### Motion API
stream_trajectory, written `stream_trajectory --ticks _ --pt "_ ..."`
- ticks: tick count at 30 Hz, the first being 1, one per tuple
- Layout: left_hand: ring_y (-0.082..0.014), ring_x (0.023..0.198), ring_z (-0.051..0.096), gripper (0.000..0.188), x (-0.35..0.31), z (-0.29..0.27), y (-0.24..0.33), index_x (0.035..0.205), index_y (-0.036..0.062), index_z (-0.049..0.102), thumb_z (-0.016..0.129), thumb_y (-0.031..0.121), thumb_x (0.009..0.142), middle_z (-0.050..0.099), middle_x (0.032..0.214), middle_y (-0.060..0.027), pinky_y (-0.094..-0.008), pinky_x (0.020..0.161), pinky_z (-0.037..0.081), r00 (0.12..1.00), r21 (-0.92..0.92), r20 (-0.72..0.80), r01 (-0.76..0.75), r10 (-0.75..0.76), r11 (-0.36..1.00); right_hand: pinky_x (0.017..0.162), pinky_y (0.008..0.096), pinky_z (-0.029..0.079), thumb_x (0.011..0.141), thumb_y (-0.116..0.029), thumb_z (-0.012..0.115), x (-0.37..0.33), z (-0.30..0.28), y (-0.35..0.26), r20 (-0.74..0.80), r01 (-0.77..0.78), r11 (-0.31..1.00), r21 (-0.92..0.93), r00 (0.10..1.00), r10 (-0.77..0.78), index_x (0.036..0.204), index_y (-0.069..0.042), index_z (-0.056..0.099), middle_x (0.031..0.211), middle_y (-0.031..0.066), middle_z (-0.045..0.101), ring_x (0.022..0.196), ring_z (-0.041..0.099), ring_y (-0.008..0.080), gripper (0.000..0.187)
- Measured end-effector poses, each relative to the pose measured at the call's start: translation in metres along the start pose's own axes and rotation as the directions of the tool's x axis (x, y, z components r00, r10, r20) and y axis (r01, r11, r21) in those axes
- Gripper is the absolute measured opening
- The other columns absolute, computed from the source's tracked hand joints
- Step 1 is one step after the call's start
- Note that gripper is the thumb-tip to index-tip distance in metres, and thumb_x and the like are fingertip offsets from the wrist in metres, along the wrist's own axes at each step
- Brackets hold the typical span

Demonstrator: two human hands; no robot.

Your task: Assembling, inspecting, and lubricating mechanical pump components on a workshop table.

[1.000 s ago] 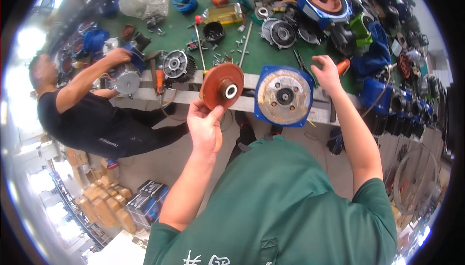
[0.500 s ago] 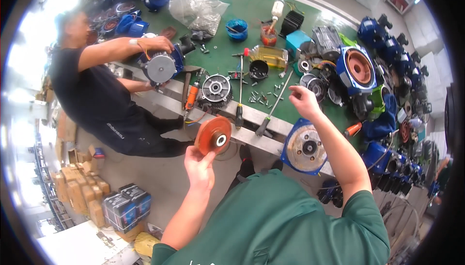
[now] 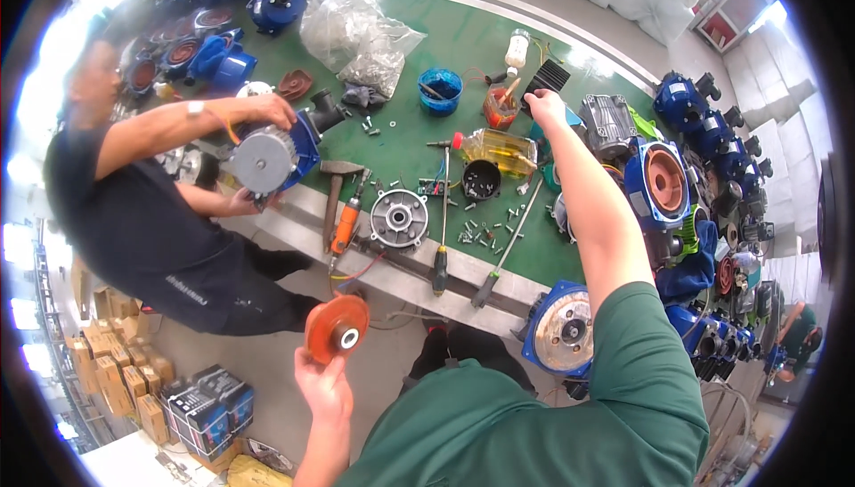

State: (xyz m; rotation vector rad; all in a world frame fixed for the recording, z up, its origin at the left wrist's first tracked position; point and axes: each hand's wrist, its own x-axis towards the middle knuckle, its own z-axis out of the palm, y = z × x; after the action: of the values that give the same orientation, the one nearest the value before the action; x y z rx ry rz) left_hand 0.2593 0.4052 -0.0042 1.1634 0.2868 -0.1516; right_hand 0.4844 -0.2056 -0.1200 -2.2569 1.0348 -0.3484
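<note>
An orange-red round impeller (image 3: 334, 320) with a pale metal ring at its hub is held by its lower edge in my left hand (image 3: 322, 385), off the bench's front edge. Far over the bench stretches my right hand (image 3: 547, 109), fingers apart, beside a black finned part (image 3: 549, 77). To its left is a red jar (image 3: 500, 113) with a brush (image 3: 511, 89) standing in it; a small gap shows between fingertips and brush. A blue pump housing (image 3: 557, 336) with a round metal face rests at the bench edge below my right arm.
A co-worker's hand (image 3: 272, 111) steadies a motor (image 3: 264, 159) at left. On the green bench (image 3: 392, 144) lie a hammer (image 3: 335, 193), an orange power screwdriver (image 3: 346, 229), a motor end cover (image 3: 399, 218), screwdrivers (image 3: 441, 260), loose screws (image 3: 481, 233) and a bottle of yellow liquid (image 3: 499, 150).
My right hand has moved farther across the bench, up to the jar and finned part. My left hand has lowered the impeller and shifted it left. The co-worker's motor has moved left.
</note>
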Motion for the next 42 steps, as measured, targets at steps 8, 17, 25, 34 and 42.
stream_trajectory --ticks 8,17,25,34,42 --pt "-0.0271 0.119 0.058 0.06 0.023 0.015 -0.007 0.131 0.0041 0.05 0.063 -0.015 0.076 0.056 0.131 -0.0111 -0.0459 0.101 0.051 1.0 0.083 0.003 -0.007 0.007 0.997 0.091 0.0371 0.052 0.077 -0.049 0.071 0.057 0.039 -0.005 0.119 -0.074 0.987 -0.14 0.989 0.091 0.105 -0.002 0.073 0.104 0.0195 0.072 0.101 0.068 0.0318 0.055" --pt "-0.0248 0.111 0.057 0.043 0.03 0.054 -0.004 0.107 0.0005 0.051 0.061 -0.019 0.07 0.058 0.117 -0.0141 -0.0392 0.101 0.045 0.991 0.013 -0.106 0.082 -0.08 0.997 0.083 0.0343 0.052 0.082 -0.036 0.069 0.077 0.051 0.01 0.088 -0.073 0.974 0.216 0.995 0.055 0.101 -0.005 0.075 0.095 0.0132 0.074 0.089 0.071 0.0233 0.037" --pt "-0.0263 0.119 0.057 0.052 0.036 0.038 -0.021 0.121 0.0038 0.052 0.069 -0.012 0.074 0.057 0.129 -0.0107 -0.0446 0.102 0.051 0.997 0.04 0.035 0.065 -0.067 0.997 0.072 0.0325 0.05 0.084 -0.023 0.066 0.069 0.015 0.019 0.046 0.007 0.954 0.3 0.999 -0.022 0.092 -0.001 0.072 0.08 0.0083 0.071 0.074 0.066 0.018 0.023" --pt "-0.0257 0.119 0.058 0.051 0.035 0.05 -0.019 0.12 0.0043 0.053 0.07 -0.012 0.074 0.059 0.127 -0.0096 -0.0433 0.103 0.05 0.994 0.021 0.054 0.098 -0.099 0.995 0.07 0.0286 0.05 0.087 -0.021 0.065 0.051 -0.007 0.022 0.04 0.078 0.922 0.38 0.994 -0.1 0.098 0.0 0.072 0.076 0.0073 0.07 0.072 0.065 0.0139 0.025" --pt "-0.0257 0.118 0.058 0.051 0.035 0.057 -0.018 0.118 0.0048 0.053 0.07 -0.013 0.074 0.06 0.124 -0.0092 -0.043 0.104 0.048 0.993 -0.006 0.039 0.109 -0.109 0.994 0.063 0.0271 0.047 0.088 -0.02 0.064 0.05 -0.025 0.019 0.037 0.061 0.9 0.432 0.996 -0.085 0.098 0.0 0.071 0.073 0.004 0.066 0.066 0.06 0.0117 0.023"
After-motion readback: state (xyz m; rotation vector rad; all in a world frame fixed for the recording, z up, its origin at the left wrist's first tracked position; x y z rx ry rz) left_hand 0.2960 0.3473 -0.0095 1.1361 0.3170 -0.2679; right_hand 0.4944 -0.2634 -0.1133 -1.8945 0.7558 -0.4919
